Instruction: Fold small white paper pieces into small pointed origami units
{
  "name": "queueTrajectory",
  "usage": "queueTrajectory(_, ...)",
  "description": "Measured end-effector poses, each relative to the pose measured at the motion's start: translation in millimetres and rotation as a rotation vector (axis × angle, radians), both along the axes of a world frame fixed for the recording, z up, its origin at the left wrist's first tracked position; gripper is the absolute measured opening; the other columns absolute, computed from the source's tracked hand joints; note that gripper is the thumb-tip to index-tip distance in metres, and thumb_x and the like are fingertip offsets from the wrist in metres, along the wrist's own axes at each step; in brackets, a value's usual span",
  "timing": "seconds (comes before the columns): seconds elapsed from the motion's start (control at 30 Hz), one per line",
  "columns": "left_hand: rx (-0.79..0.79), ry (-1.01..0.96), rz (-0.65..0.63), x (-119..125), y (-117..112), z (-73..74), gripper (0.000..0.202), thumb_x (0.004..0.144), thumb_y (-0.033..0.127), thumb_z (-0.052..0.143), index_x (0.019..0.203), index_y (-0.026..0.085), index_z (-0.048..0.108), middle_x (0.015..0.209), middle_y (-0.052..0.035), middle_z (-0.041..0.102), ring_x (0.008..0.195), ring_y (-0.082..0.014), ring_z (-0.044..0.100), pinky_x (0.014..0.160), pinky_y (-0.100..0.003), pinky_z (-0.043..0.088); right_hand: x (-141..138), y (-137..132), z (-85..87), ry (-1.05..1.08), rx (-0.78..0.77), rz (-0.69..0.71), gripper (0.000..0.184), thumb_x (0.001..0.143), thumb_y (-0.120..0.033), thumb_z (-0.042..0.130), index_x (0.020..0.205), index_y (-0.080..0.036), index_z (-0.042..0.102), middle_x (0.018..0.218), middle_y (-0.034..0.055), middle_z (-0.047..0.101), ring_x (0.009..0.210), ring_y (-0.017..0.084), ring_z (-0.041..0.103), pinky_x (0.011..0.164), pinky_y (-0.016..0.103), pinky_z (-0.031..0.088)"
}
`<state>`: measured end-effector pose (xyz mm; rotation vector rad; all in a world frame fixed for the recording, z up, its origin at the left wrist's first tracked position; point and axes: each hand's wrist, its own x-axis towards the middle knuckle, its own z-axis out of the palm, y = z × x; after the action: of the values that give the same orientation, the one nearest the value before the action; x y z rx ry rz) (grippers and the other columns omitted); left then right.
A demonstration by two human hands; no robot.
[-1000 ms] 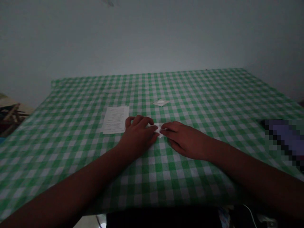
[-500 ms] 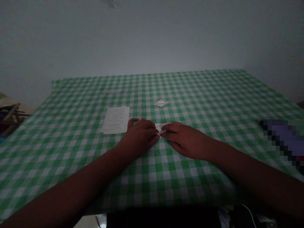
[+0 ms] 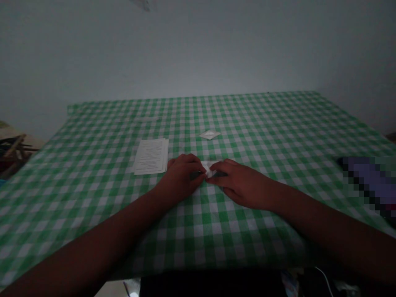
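A small piece of folded white paper [image 3: 210, 169] lies on the tablecloth between my hands, partly hidden by my fingers. My left hand [image 3: 182, 175] pinches its left side, and my right hand [image 3: 241, 183] pinches its right side. A thin dark line shows along the fold on both sides, perhaps a shadow. Farther up, a small white paper diamond [image 3: 209, 135] rests apart from my hands. A printed white sheet [image 3: 151, 156] lies just beyond and to the left of my left hand, not touching it.
A green and white gingham tablecloth [image 3: 93, 198] covers the table, which stands against a pale wall [image 3: 198, 49]. A pixelated blurred object [image 3: 368, 181] lies at the right. Dark clutter [image 3: 15, 152] shows beyond the left edge.
My left fingers have closed further over the folded paper, and my thumb has drawn in. My hands sit slightly closer together, covering more of the paper.
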<state>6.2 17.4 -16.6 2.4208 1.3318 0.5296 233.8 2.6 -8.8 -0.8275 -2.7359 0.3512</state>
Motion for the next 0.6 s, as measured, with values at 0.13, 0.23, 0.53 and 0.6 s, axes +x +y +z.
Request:
queueTrajectory(0.13, 0.015, 0.002, 0.011, -0.2, 2.1, -2.8, 0.009, 0.086, 0.028, 0.066, 0.091, 0.027, 0.073, 0.106, -0.0018, 0.067, 0.101, -0.0231, 0.055, 0.09, -0.043, 0.041, -0.5, -0.5, 0.4, 0.042, -0.03, 0.002, 0.036, 0.09, -0.009, 0.051, 0.122, -0.016, 0.067, 0.135, 0.016, 0.055, 0.125, 0.027, 0.05, 0.104, 0.047, 0.045)
queueTrajectory(0.23, 0.027, 0.0, 0.023, 0.1, 3.2, -5.1, 0.009, 0.084, 0.029, 0.067, 0.092, 0.028, 0.073, 0.105, -0.0016, 0.066, 0.101, -0.0235, 0.054, 0.09, -0.043, 0.041, -1.4, 0.0, 2.3, 0.052, -0.052, 0.011, 0.036, 0.089, -0.009, 0.052, 0.121, -0.019, 0.067, 0.141, 0.0126, 0.054, 0.123, 0.026, 0.051, 0.103, 0.047, 0.045)
queueTrajectory(0.53, 0.052, -0.024, 0.054, -1.3, 3.8, -6.1, 0.013, 0.082, 0.03, 0.071, 0.094, 0.025, 0.072, 0.104, -0.0029, 0.065, 0.102, -0.0238, 0.054, 0.093, -0.044, 0.043, -2.8, 0.0, 8.0, -0.004, -0.024, 0.016, 0.035, 0.093, -0.01, 0.048, 0.123, -0.016, 0.064, 0.142, 0.011, 0.055, 0.113, 0.024, 0.053, 0.098, 0.043, 0.045)
queueTrajectory(0.6, 0.062, -0.014, 0.047, -2.1, 4.2, -5.7, 0.013, 0.082, 0.03, 0.07, 0.094, 0.025, 0.072, 0.105, -0.0034, 0.065, 0.102, -0.0241, 0.054, 0.093, -0.044, 0.043, -3.1, -0.1, 7.7, -0.009, -0.011, 0.02, 0.035, 0.092, -0.01, 0.048, 0.123, -0.016, 0.064, 0.14, 0.0116, 0.057, 0.111, 0.024, 0.054, 0.098, 0.043, 0.046)
